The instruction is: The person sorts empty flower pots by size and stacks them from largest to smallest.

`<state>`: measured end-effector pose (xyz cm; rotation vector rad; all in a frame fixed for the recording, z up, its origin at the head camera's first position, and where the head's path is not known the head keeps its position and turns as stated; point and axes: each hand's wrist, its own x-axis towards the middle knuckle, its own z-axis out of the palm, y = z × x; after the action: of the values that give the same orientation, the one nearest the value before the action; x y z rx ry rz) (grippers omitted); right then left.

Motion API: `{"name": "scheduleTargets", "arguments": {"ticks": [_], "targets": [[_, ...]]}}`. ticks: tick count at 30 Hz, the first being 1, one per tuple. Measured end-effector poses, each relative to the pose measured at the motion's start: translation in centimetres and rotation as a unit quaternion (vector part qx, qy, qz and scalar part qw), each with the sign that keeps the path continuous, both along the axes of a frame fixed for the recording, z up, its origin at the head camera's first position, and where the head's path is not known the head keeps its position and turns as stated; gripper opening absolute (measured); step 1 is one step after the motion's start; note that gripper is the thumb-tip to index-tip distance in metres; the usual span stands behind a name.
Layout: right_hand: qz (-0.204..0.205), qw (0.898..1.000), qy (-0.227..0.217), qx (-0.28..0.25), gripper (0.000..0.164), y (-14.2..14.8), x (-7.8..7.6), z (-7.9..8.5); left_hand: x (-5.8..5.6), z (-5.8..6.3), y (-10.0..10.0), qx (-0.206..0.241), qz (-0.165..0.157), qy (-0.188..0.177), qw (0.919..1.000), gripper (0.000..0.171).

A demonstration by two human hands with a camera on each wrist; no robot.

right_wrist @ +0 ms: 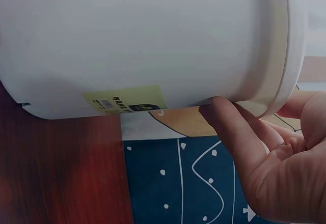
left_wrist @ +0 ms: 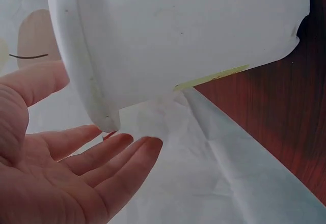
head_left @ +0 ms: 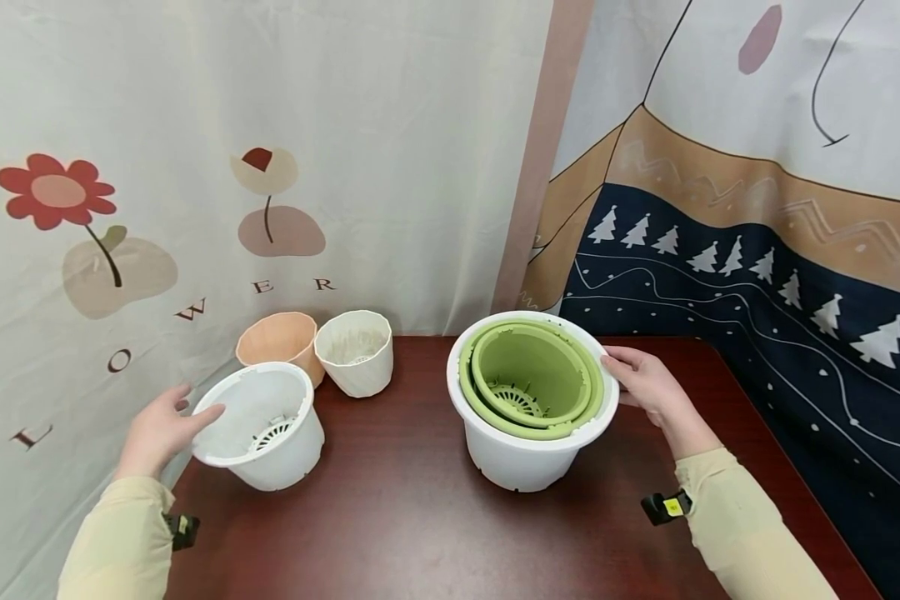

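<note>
On the left stands a white flowerpot [head_left: 285, 450] with a slotted bottom. My left hand [head_left: 161, 429] is at its rim, thumb over the edge and fingers outside. In the left wrist view those fingers [left_wrist: 127, 168] are spread and fairly straight, the index tip right at the lip. On the right is a larger white flowerpot [head_left: 521, 462] with two green flowerpots [head_left: 532, 367] nested inside. My right hand [head_left: 641, 383] holds this pot's rim from the right. Its thumb passes behind the lip in the right wrist view, and fingertips [right_wrist: 221, 112] lie against the wall below.
Behind the left pot are a peach pot [head_left: 273, 337] and a cream pot [head_left: 356, 358], side by side. The dark wooden table [head_left: 390, 533] meets a printed light curtain [head_left: 420, 167] at the back and left, and a navy patterned cloth [head_left: 720, 317] at the right.
</note>
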<state>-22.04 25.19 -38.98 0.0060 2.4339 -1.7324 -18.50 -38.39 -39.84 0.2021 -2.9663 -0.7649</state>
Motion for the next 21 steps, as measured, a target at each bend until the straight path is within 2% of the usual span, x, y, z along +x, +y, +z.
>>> {"name": "scheduleTargets", "arguments": {"ticks": [4, 21], "targets": [[0.002, 1.0, 0.002, -0.002, 0.052, -0.01, 0.01, 0.01, -0.22, -0.08, -0.34, -0.003, -0.001, -0.017, 0.9998, 0.081], [0.006, 1.0, 0.009, -0.003, 0.051, -0.08, -0.01, -0.02, -0.64, -0.64, -0.84, 0.059, 0.009, -0.051, 0.9969, 0.055]]}}
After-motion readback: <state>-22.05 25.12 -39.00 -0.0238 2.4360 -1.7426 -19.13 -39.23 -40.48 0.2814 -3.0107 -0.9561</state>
